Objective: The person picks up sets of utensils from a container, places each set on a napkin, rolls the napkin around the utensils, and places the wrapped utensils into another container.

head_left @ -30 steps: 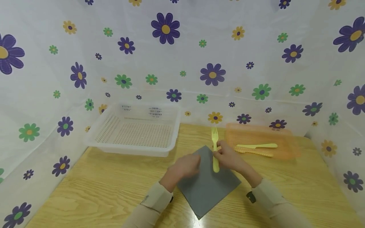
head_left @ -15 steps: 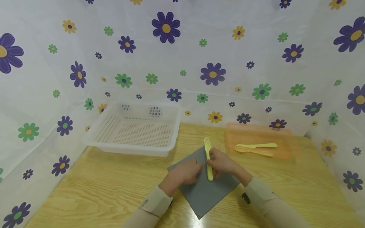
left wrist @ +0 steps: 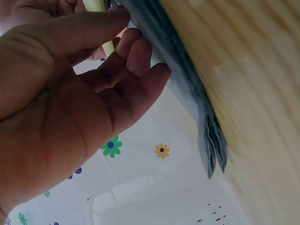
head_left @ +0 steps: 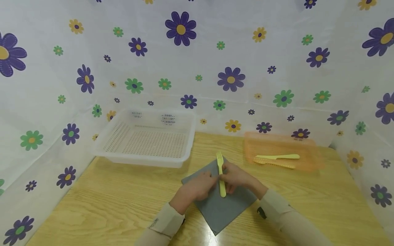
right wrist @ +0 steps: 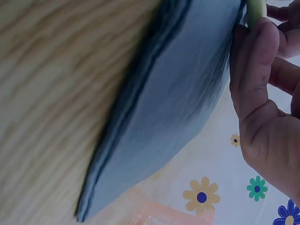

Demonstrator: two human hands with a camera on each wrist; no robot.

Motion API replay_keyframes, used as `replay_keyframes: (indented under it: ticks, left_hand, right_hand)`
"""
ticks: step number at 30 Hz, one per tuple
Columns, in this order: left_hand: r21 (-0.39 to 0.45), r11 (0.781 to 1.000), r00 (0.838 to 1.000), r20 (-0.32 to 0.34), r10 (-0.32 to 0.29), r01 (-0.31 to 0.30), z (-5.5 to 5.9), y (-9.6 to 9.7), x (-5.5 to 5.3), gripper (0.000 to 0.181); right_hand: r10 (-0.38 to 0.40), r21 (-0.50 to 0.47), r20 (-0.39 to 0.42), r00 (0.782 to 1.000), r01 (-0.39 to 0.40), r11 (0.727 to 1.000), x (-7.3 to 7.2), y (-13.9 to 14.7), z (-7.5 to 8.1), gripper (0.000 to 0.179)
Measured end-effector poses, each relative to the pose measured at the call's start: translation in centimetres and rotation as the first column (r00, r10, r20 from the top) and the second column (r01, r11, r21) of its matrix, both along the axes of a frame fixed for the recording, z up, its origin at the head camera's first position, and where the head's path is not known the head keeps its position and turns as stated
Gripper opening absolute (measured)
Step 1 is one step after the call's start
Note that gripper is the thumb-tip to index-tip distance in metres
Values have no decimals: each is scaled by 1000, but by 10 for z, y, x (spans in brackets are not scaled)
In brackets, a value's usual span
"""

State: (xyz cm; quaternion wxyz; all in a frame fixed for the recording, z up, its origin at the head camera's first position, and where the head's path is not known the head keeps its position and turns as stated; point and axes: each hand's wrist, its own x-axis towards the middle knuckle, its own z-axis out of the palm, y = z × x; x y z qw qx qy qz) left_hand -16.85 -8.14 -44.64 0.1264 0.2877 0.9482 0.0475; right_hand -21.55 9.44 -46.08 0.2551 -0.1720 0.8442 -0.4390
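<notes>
A folded grey napkin [head_left: 220, 215] lies cornerwise on the wooden table, its layered edges showing in the left wrist view. On it is a pale yellow fork [head_left: 222, 189], tines pointing away. My right hand [head_left: 235, 176] pinches the fork's handle between thumb and fingers. In the right wrist view, only a bit of the handle [right wrist: 255, 11] shows at the top. My left hand [head_left: 198, 186] is beside the fork, over the napkin's left part. Its fingers [left wrist: 140, 58] are loosely bent, fingertips right at the napkin, and they grip nothing.
A white perforated basket [head_left: 160, 163] stands at the back left. At the back right is an orange basket [head_left: 315, 159] with a yellow knife [head_left: 286, 156] and another yellow utensil seen through its wall. A flower-patterned sheet [head_left: 203, 61] hangs behind and at both sides.
My right hand has brought the fork left and nearer, from over the napkin's far corner to its middle. The left hand has stayed about where it was.
</notes>
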Motion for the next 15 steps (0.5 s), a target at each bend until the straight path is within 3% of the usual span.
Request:
replay_keyframes:
  ticks: [8,15]
  left_hand:
    - [9,1000,999,-27,27,-27,3,-1,3,18]
    - [8,999,999,-26,47,-46,4,-3,3,28]
  right_hand:
    - [19,-16,67,998,-18,1000,-4,-6,-4,16]
    - [30,-16,61,998,-29,999,-4,-9,-6,21]
